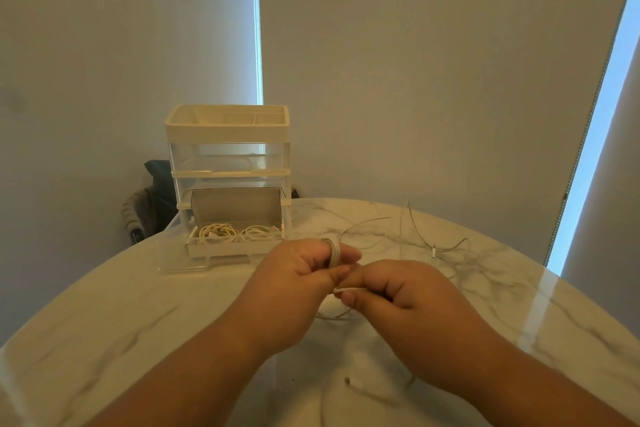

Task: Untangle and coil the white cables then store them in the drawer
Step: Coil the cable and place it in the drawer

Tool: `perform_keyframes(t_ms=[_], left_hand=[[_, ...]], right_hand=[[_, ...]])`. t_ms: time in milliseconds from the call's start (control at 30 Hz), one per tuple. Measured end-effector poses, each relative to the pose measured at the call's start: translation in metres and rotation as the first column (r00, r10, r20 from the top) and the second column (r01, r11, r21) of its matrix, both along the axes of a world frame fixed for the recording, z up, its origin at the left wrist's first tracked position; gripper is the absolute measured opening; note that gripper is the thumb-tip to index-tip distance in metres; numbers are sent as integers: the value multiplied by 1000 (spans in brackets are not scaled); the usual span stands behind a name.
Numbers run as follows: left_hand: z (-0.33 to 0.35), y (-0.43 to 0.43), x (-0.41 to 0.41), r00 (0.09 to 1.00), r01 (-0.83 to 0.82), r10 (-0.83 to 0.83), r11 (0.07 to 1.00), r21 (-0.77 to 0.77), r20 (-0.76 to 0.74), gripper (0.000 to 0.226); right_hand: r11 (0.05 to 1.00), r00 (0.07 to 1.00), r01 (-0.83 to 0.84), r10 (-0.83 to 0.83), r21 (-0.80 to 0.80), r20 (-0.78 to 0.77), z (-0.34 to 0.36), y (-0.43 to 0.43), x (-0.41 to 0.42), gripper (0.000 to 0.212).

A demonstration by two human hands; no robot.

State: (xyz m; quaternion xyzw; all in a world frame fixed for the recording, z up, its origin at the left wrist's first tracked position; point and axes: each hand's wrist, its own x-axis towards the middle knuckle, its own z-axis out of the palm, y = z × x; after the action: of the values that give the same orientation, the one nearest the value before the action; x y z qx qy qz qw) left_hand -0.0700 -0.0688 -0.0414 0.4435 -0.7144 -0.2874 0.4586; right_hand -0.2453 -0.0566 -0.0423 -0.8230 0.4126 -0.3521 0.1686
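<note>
My left hand (301, 274) holds a white cable (334, 253) that is wound in loops around its fingers. Close beside it, my right hand (391, 288) pinches the same cable's free strand between thumb and fingers. Loose white cable (412, 236) trails across the marble table behind the hands, a plug end lying at the right. The bottom drawer (235, 248) of a small clear organizer (228, 135) is pulled out, and two coiled white cables (239, 232) lie inside it.
The round marble table (138, 322) curves away at left and right edges. A chair with dark clothing (152, 204) stands behind the organizer. Another cable end (360, 386) lies on the table between my forearms.
</note>
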Motion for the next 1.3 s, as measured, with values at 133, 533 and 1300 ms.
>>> perform_keyframes(t_ms=[133, 533, 1300], left_hand=[[-2, -2, -2, 985, 40, -36, 999, -24, 168, 22], [7, 9, -3, 961, 103, -127, 989, 107, 247, 39], [4, 7, -2, 857, 25, -13, 1000, -15, 515, 38]], right_hand=[[1000, 997, -1, 2, -12, 78, 4, 1, -2, 19], [998, 995, 52, -49, -32, 89, 8, 1, -6, 19], [990, 981, 135, -138, 31, 137, 6, -12, -17, 12]])
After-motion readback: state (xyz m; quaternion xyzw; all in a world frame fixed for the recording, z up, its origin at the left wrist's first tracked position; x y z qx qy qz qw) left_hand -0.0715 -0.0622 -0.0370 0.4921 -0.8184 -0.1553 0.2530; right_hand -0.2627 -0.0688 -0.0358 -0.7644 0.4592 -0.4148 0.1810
